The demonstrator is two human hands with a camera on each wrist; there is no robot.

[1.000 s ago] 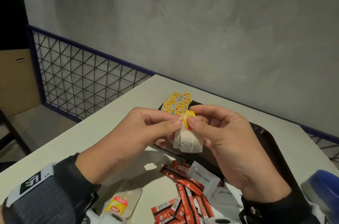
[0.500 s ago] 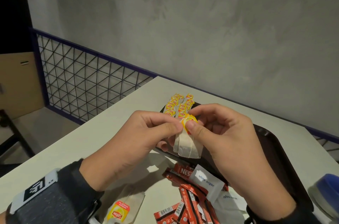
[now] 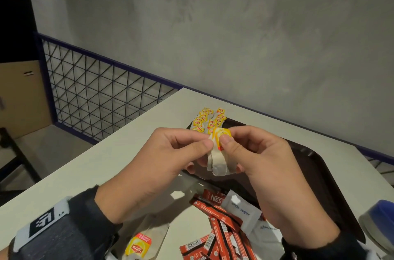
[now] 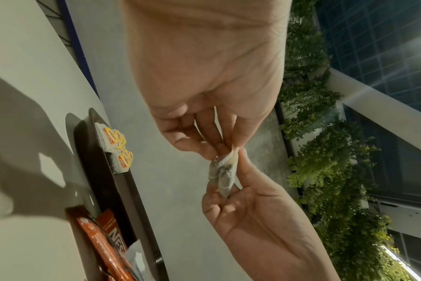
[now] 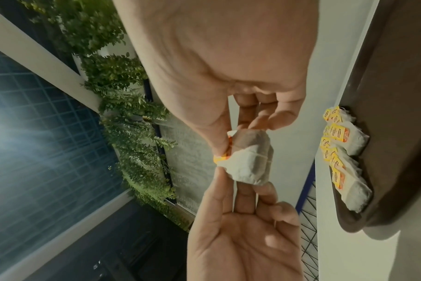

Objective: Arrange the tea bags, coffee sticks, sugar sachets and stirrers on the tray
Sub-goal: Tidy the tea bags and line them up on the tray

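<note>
Both hands, left (image 3: pixel 162 159) and right (image 3: pixel 260 159), pinch a small bunch of tea bags (image 3: pixel 219 157) midair, over the tray's (image 3: pixel 315 166) near-left edge. More bags (image 3: pixel 210 121) sit at its 11 o'clock corner. Sticks (image 3: pixel 217 225) lie on the white table (image 3: pixel 106 153) at 6; grey wall behind, railing (image 3: pixel 96 89) at 10.

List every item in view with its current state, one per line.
Left hand: pinching the held tea bags.
Right hand: pinching the same bags by the yellow tag.
Held tea bags: lifted above the tray.
Tray: on the table, tea bags in rows at its far corner.
Coffee sticks: piled on the table.
Sugar sachet: on that pile.
</note>
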